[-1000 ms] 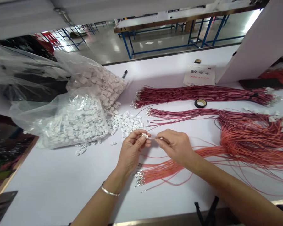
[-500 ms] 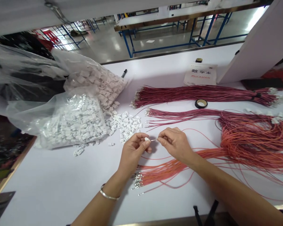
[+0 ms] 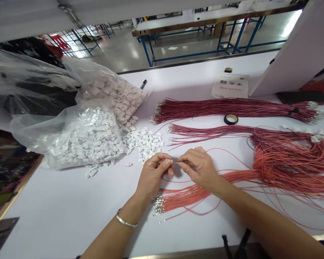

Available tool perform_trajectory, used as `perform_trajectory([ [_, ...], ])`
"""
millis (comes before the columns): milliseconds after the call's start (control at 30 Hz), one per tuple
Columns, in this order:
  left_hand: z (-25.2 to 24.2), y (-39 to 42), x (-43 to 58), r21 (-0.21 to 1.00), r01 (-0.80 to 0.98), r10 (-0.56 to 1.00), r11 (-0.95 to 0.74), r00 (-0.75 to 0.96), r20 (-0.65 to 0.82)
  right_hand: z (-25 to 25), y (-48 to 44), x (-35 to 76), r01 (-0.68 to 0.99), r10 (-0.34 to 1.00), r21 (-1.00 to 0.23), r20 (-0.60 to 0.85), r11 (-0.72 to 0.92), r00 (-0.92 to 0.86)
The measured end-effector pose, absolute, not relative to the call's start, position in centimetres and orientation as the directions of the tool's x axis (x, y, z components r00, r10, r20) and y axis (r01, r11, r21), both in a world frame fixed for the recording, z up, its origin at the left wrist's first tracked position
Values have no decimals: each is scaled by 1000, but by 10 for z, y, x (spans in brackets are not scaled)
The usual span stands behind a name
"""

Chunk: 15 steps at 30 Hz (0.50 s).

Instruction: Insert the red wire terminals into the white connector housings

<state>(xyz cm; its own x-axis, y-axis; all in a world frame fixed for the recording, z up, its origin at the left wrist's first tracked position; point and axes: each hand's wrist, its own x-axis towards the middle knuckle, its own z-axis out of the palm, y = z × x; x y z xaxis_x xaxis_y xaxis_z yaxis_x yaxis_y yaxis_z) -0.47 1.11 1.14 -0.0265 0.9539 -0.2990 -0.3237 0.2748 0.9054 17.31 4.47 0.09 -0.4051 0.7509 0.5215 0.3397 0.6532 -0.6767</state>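
Between the thumb and fingers of my left hand [image 3: 157, 172] is a small white connector housing [image 3: 169, 161]. My right hand [image 3: 198, 166] pinches a thin wire [image 3: 176, 163] close to its metal-tipped end, which meets the housing's right side; how deep it sits inside is too small to tell. Beneath and beside my hands lies a bundle of orange wires [image 3: 183, 198] with bare metal terminals at the left end. Loose white housings [image 3: 150, 144] are heaped just beyond my left hand.
Clear bags of white housings [image 3: 94, 138] and larger pinkish-white pieces [image 3: 118, 93] stand at the left. Dark red wire bundles [image 3: 218, 108] stretch across the back, near a tape roll [image 3: 230, 119] and a notebook [image 3: 230, 85]. Tangled red and orange wires [image 3: 280, 162] cover the right side.
My right hand has moved slightly left, bringing the wire's metal tip from just apart to against the housing. My left hand keeps its pinch.
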Motion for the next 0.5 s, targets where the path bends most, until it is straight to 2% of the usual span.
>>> perform_trajectory([
  [500,9,10,-8,912,-324,966,253,28,-258,-1,46,173,384,788,-692,489,612,-375],
])
